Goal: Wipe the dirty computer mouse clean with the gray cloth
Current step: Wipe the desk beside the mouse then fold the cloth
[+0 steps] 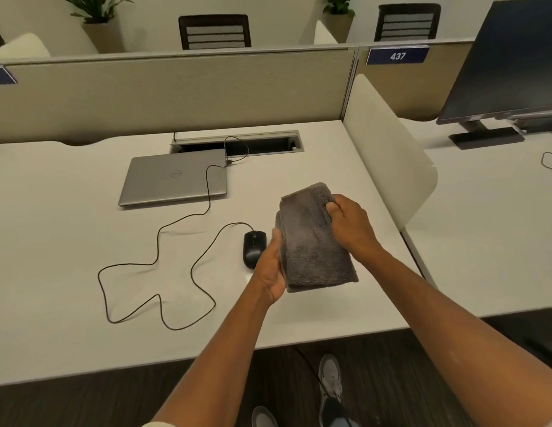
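Observation:
A folded gray cloth (314, 241) is held above the white desk (68, 235) between both hands. My left hand (270, 269) grips its lower left edge, and my right hand (350, 224) pinches its upper right edge. The black wired computer mouse (252, 246) lies on the desk just left of my left hand, partly hidden by it. The cloth does not touch the mouse.
The mouse's black cable (154, 266) loops across the desk to a closed silver laptop (173, 180). Behind it is a cable tray slot (237, 144) and a beige partition (176, 87). A white divider (388, 152) stands at right, with a monitor (508, 63) beyond.

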Action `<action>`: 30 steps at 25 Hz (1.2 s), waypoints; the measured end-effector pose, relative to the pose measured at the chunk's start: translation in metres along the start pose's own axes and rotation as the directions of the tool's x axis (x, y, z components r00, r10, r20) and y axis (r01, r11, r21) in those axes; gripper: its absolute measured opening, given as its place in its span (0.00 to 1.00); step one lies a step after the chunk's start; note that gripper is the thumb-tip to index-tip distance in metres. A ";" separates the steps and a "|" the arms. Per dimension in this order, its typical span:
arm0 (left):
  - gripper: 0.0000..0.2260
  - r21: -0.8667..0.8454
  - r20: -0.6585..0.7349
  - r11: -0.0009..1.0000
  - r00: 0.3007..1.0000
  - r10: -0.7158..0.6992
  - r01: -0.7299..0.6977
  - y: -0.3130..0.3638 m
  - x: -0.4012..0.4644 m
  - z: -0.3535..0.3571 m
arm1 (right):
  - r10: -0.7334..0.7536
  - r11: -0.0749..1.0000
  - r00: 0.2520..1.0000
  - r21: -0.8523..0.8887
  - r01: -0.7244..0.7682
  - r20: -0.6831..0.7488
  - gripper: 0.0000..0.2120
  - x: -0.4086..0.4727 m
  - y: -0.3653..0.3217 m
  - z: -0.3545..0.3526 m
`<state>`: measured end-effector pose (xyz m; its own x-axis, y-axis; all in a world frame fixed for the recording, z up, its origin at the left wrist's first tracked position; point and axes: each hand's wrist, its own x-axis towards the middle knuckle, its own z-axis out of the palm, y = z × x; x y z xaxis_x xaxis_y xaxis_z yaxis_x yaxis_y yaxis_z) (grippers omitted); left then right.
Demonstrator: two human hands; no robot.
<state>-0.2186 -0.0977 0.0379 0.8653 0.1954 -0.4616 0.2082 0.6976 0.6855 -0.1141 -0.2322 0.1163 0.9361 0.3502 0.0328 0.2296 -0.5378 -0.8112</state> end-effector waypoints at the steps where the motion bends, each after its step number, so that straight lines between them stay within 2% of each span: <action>1: 0.20 0.040 0.013 0.999 1.000 0.026 -0.026 0.002 0.001 -0.002 | 0.044 0.998 0.999 0.047 -0.043 -0.003 0.13 0.002 0.003 -0.001; 4: 0.23 0.142 0.062 0.988 0.997 0.049 -0.058 0.006 0.006 -0.007 | 0.195 0.926 0.977 0.312 -0.214 0.092 0.13 0.002 0.013 -0.005; 6: 0.23 0.204 0.095 0.977 0.995 0.036 -0.055 0.011 0.010 -0.010 | 0.237 0.897 0.961 0.346 -0.274 0.145 0.22 0.003 0.019 -0.008; 8: 0.27 0.303 0.158 0.952 0.987 0.002 -0.051 0.021 0.017 -0.014 | 0.291 0.889 0.941 0.315 -0.333 0.176 0.26 0.010 0.028 -0.014; 10: 0.28 0.400 0.232 0.915 0.972 -0.046 -0.052 0.036 0.028 -0.015 | 0.336 0.861 0.892 0.285 -0.421 0.301 0.24 0.022 0.037 -0.025; 13: 0.29 0.466 0.325 0.885 0.933 -0.151 -0.019 0.058 0.046 -0.013 | 0.385 0.851 0.739 0.097 -0.516 0.552 0.25 0.045 0.039 -0.041; 15: 0.30 0.516 0.358 0.856 0.915 -0.186 -0.028 0.069 0.059 -0.010 | 0.398 0.853 0.679 0.022 -0.521 0.617 0.23 0.065 0.037 -0.042; 18: 0.32 0.538 0.286 0.843 0.941 -0.178 -0.004 0.079 0.080 -0.004 | 0.342 0.870 0.716 0.083 -0.486 0.609 0.17 0.097 0.033 -0.041; 22: 0.34 0.653 0.194 0.755 0.951 -0.239 0.057 0.075 0.112 0.004 | 0.235 0.907 0.727 0.122 -0.402 0.645 0.10 0.142 0.022 -0.039; 24: 0.37 0.615 0.126 0.782 0.966 -0.225 0.102 0.069 0.131 0.004 | 0.196 0.910 0.748 0.166 -0.379 0.634 0.08 0.163 0.018 -0.039; 26: 0.40 0.473 0.103 0.873 0.977 -0.187 0.118 0.062 0.149 0.000 | 0.155 0.899 0.775 0.238 -0.368 0.613 0.10 0.184 0.017 -0.041; 28: 0.43 0.221 0.063 0.968 0.988 -0.140 0.123 0.058 0.162 0.000 | 0.111 0.864 0.790 0.334 -0.376 0.603 0.15 0.202 0.017 -0.042; 30: 0.44 -0.053 -0.006 0.991 0.992 -0.122 0.122 0.055 0.174 0.006 | 0.081 0.802 0.803 0.440 -0.404 0.590 0.21 0.220 0.021 -0.040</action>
<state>-0.0541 -0.0294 -0.0013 0.8308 0.1125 -0.5451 0.2874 0.7520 0.5932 0.1078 -0.1971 0.1296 0.6135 0.6902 -0.3838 -0.3108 -0.2357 -0.9208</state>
